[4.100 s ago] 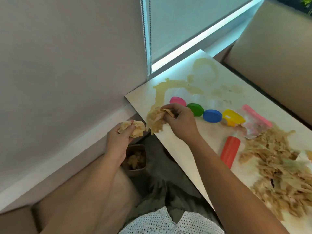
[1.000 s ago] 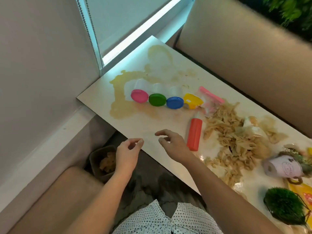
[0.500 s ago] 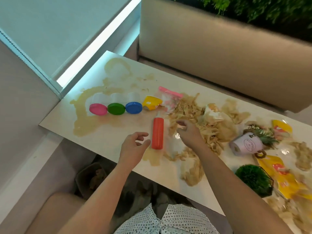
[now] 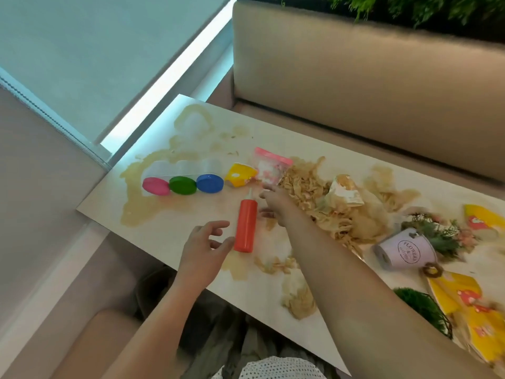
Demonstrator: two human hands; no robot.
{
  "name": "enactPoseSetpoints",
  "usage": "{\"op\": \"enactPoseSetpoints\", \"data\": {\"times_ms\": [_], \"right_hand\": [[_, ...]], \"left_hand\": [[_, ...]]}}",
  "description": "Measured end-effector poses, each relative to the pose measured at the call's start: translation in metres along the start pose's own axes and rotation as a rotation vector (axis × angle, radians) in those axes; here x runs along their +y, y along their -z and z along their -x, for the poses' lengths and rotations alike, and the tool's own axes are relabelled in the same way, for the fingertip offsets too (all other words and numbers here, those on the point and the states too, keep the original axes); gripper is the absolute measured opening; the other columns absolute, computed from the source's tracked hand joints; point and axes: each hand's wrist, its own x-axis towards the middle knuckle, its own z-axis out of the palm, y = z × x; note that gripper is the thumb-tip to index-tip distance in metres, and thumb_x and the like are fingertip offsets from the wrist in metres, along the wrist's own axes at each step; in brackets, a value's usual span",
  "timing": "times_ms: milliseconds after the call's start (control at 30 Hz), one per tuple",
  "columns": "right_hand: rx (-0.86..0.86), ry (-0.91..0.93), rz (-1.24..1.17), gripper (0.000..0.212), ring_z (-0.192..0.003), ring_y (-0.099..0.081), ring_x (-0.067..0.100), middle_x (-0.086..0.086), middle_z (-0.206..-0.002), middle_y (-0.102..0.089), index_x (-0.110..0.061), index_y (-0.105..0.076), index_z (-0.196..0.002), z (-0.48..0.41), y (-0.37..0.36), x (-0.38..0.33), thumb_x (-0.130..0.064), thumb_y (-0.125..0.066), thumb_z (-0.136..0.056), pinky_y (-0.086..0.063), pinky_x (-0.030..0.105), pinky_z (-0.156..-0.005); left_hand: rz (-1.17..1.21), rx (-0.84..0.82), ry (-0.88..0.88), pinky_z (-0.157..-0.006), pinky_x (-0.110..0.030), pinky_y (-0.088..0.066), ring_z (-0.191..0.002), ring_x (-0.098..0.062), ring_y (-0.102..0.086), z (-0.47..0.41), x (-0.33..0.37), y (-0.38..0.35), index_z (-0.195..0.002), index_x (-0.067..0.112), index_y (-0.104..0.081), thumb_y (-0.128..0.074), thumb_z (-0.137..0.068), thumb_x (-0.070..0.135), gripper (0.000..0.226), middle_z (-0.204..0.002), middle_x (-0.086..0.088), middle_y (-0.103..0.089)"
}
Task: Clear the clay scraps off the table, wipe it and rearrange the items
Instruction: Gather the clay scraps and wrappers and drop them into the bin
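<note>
A big heap of tan clay scraps (image 4: 322, 203) covers the middle of the white table (image 4: 164, 233). My right hand (image 4: 276, 205) reaches over the table to the heap's left edge, fingers spread, nothing visibly held. My left hand (image 4: 203, 251) hovers open at the near edge, just left of a red squeeze bottle (image 4: 246, 224) lying on its side. Smaller scrap clumps (image 4: 299, 300) lie near the front edge. Tan smears (image 4: 142, 209) stain the table's left end.
Three tubs with pink, green and blue lids (image 4: 182, 184) lie in a row at left, a yellow cup (image 4: 240, 175) and a pink-topped bag (image 4: 269, 165) beside them. A pink flower bucket (image 4: 404, 251), green ball (image 4: 422, 306) and yellow wrappers (image 4: 464, 296) crowd the right. A brown bin (image 4: 153, 285) sits below the table.
Both hands dropped the crumpled scraps they held earlier and came back empty. My right hand has reached further into the heap; the view swung right.
</note>
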Motion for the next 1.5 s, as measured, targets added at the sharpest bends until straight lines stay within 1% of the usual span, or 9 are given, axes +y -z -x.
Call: {"op": "enactPoseSetpoints", "data": {"times_ms": [200, 300, 367, 600, 800, 933, 1100, 1300, 1500], "right_hand": [[0.165, 0.098, 0.083, 0.040, -0.070, -0.062, 0.021, 0.012, -0.111, -0.068, -0.006, -0.061, -0.135, -0.025, 0.000, -0.003, -0.011, -0.057, -0.096, -0.049, 0.031, -0.060], [0.325, 0.217, 0.268, 0.014, -0.068, -0.057, 0.017, 0.012, -0.078, -0.067, -0.004, -0.071, -0.088, -0.016, 0.007, 0.000, -0.011, -0.059, -0.090, -0.039, 0.023, -0.053], [0.403, 0.283, 0.411, 0.025, -0.063, -0.052, 0.015, -0.001, -0.065, -0.053, -0.016, -0.055, -0.067, -0.010, 0.013, 0.003, -0.011, -0.058, -0.091, -0.032, 0.024, -0.049], [0.407, 0.485, 0.760, 0.018, -0.071, -0.061, 0.021, 0.003, -0.078, -0.062, -0.010, -0.065, -0.092, -0.013, 0.044, 0.011, -0.002, -0.050, -0.095, -0.049, 0.034, -0.058], [0.500, 0.450, 0.686, 0.008, -0.078, -0.059, 0.020, 0.003, -0.087, -0.062, -0.012, -0.061, -0.096, -0.025, 0.046, -0.005, -0.018, -0.058, -0.092, -0.051, 0.034, -0.065], [0.447, 0.152, 0.422, 0.062, -0.111, -0.060, 0.030, 0.011, -0.124, -0.057, -0.008, -0.040, -0.141, -0.037, 0.030, -0.013, -0.022, -0.072, -0.090, -0.046, 0.032, -0.075], [0.487, 0.044, 0.058, 0.034, -0.085, -0.068, 0.024, 0.011, -0.104, -0.065, -0.012, -0.051, -0.109, -0.060, 0.024, -0.010, -0.009, -0.069, -0.080, -0.044, 0.020, -0.045], [0.424, 0.012, -0.028, 0.033, -0.073, -0.073, 0.024, 0.007, -0.096, -0.070, -0.019, -0.070, -0.094, -0.052, 0.039, -0.007, 0.009, -0.054, -0.087, -0.061, 0.034, -0.056], [0.396, -0.061, -0.221, 0.031, -0.052, -0.066, 0.017, 0.013, -0.088, -0.070, -0.008, -0.070, -0.103, -0.037, 0.071, 0.001, 0.014, -0.050, -0.093, -0.053, 0.028, -0.053]], "left_hand": [[0.016, 0.039, 0.041, -0.070, -0.014, -0.044, -0.080, -0.003, -0.062, -0.011, -0.008, 0.014, -0.119, 0.041, -0.067, -0.073, -0.093, 0.029, 0.029, -0.111, 0.010, -0.058], [0.006, 0.035, 0.056, -0.071, -0.015, -0.044, -0.076, -0.001, -0.061, -0.022, -0.014, 0.021, -0.117, 0.042, -0.067, -0.073, -0.093, 0.030, 0.028, -0.111, 0.010, -0.058], [0.008, 0.031, 0.056, -0.072, -0.016, -0.044, -0.074, 0.002, -0.060, -0.033, -0.014, 0.020, -0.117, 0.041, -0.068, -0.072, -0.093, 0.030, 0.027, -0.112, 0.009, -0.059], [-0.090, -0.071, -0.025, -0.075, -0.018, -0.049, -0.071, 0.006, -0.059, -0.073, 0.006, 0.000, -0.120, 0.035, -0.068, -0.072, -0.094, 0.029, 0.027, -0.111, 0.008, -0.056], [-0.094, -0.093, -0.063, -0.074, -0.017, -0.046, -0.071, 0.006, -0.059, -0.088, 0.022, -0.007, -0.120, 0.034, -0.068, -0.072, -0.094, 0.030, 0.027, -0.110, 0.009, -0.056], [-0.067, -0.069, -0.019, -0.072, -0.014, -0.044, -0.074, 0.000, -0.062, -0.087, 0.022, -0.004, -0.118, 0.035, -0.069, -0.072, -0.093, 0.031, 0.025, -0.111, 0.010, -0.057], [-0.017, -0.036, 0.047, -0.069, -0.019, -0.045, -0.079, -0.009, -0.063, -0.084, 0.013, 0.005, -0.118, 0.038, -0.068, -0.071, -0.094, 0.030, 0.025, -0.112, 0.009, -0.061], [0.052, 0.004, 0.075, -0.081, -0.037, -0.058, -0.086, -0.014, -0.066, -0.086, 0.003, 0.015, -0.109, 0.044, -0.067, -0.070, -0.095, 0.030, 0.020, -0.109, 0.004, -0.066], [0.089, -0.018, 0.071, -0.086, -0.045, -0.058, -0.088, -0.021, -0.069, -0.097, 0.018, 0.006, -0.114, 0.036, -0.068, -0.068, -0.097, 0.027, 0.019, -0.095, 0.006, -0.068]]}}
